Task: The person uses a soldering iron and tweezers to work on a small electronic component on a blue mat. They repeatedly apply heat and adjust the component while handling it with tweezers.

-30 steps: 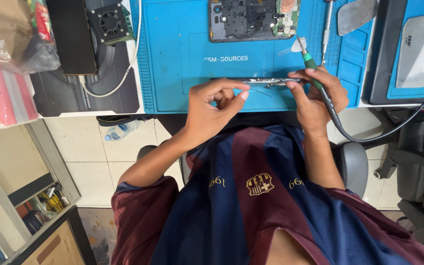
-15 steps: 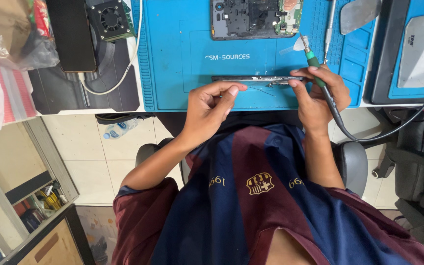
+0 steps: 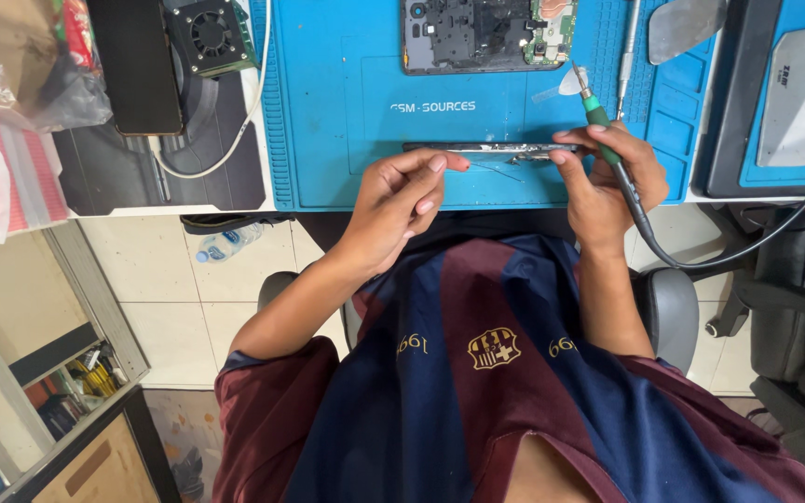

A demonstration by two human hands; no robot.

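Looking down from the head camera: left hand (image 3: 393, 200) pinching the near end of a thin phone panel (image 3: 491, 147), held on edge over the blue mat (image 3: 328, 140), thumb and forefinger closed on it, other fingers curled under. Right hand (image 3: 607, 172) gripping the panel's far end with the fingertips while also clasping a green-handled iron (image 3: 598, 116), tip angled up and away toward the mat's back. Black cable (image 3: 682, 256) running from the iron's handle down past the wrist, then curving off to the right. Panel level, lying left to right, just above the mat near the front edge of the desk (image 3: 170, 200).

Beyond the panel, an opened phone (image 3: 486, 33) resting on the mat, board and camera parts exposed. Just right of it, a slim screwdriver (image 3: 628, 56) and a grey pick (image 3: 687, 26). Left of the mat, a dark pad carrying a black phone (image 3: 134, 65), a small fan unit (image 3: 209, 35) and a white cord (image 3: 235, 140). Plastic bags (image 3: 11, 102) at the far left. Plastic bottle (image 3: 225, 244) on the tiled floor below the desk. Striped jersey (image 3: 477, 391) filling the lower frame.
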